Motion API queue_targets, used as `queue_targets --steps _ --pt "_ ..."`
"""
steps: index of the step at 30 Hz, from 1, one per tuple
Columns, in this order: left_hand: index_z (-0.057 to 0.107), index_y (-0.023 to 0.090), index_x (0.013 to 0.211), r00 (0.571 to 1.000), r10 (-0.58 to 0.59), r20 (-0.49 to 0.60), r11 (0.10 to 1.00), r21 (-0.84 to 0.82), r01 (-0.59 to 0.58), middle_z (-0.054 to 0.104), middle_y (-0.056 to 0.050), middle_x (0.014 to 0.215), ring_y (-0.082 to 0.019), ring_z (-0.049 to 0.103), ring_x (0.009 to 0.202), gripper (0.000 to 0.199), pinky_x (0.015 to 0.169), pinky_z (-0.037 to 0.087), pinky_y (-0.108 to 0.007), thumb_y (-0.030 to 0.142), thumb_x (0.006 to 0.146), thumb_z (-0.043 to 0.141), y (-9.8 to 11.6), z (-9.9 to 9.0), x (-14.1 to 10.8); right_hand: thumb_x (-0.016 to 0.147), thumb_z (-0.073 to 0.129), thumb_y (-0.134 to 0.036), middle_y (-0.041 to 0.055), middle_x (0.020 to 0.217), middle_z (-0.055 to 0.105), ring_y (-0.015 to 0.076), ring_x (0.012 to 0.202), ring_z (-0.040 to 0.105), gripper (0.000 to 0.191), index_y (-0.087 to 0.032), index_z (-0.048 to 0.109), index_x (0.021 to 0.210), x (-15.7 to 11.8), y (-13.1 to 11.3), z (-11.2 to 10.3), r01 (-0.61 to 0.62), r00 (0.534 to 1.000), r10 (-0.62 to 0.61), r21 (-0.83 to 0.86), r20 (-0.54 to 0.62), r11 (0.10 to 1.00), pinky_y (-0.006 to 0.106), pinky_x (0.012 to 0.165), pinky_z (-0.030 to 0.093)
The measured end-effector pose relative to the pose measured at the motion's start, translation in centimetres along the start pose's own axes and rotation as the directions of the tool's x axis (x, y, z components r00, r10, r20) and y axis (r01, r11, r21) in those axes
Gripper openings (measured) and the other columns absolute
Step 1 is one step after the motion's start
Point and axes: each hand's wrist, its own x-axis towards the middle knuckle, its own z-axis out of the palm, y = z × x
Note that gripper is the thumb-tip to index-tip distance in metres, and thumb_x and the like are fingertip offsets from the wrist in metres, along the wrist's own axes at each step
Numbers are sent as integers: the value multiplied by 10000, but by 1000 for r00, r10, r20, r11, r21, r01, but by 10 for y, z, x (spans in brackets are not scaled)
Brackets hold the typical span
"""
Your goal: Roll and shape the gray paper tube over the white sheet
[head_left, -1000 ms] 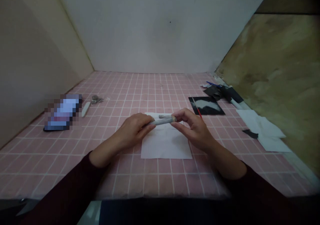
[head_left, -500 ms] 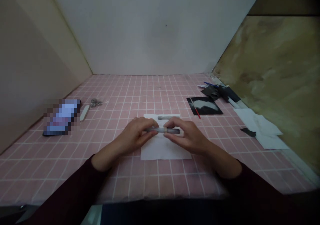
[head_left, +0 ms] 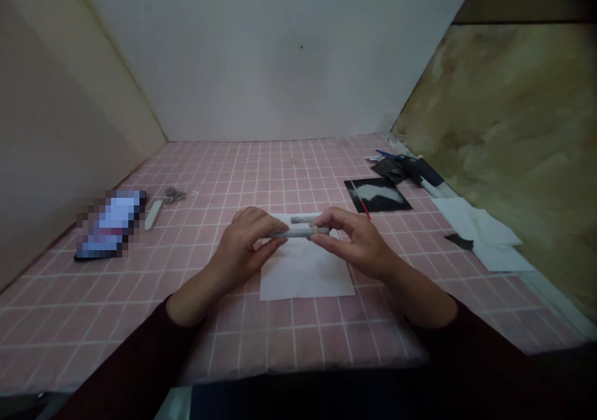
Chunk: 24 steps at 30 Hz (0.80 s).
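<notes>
A thin grey paper-like roll [head_left: 299, 233] lies level between my hands, above a white sheet of paper [head_left: 308, 277]. My left hand [head_left: 247, 239] pinches its left end between thumb and fingers. Toward the right end, my right hand [head_left: 357, 239] grips the same roll with thumb and forefinger. A second, similar grey roll [head_left: 301, 219] rests on the far part of the sheet, its right end hidden behind my right fingers. What the rolls are made of is hard to tell in the dim light.
Left are a phone [head_left: 112, 224], a white flat stick [head_left: 153, 215] and small grey coiled pieces [head_left: 173, 195]. Right, a red pencil [head_left: 362, 203] crosses a black sheet with pale powder [head_left: 385, 193]. Dark scraps [head_left: 392, 168] and white papers [head_left: 485, 233] lie by the right wall.
Both hands have lifted the held roll slightly up and away from me. It looks lighter and turned in my fingers. The whole view has shifted a little.
</notes>
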Motion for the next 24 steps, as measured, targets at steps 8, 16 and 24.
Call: queue_targets --steps 8,16,24 --pt "653 185 966 998 13 -67 1000 7 -13 673 -55 871 -200 597 836 65 774 454 -358 210 907 645 -3 -3 1 868 697 -270 14 892 648 140 826 615 137 -190 637 961 0 2 -3 37 998 -35 39 -46 999 281 783 494" --pt "670 170 901 983 -168 78 968 -176 180 632 -24 780 -155 571 744 118 704 433 -298 271 922 613 -1 -5 1 866 679 -199 20 903 658 153 839 629 133 -194 612 980 -1 -3 -2 155 985 -164 -148 -45 977 280 777 496" --pt "648 160 815 906 -311 287 832 -378 406 583 5 715 -114 523 661 216 599 387 -235 333 931 594 0 -5 1 885 668 -222 35 915 667 171 849 625 130 -199 617 1002 -3 -4 -2 233 972 -231 -201 35 951 312 790 491"
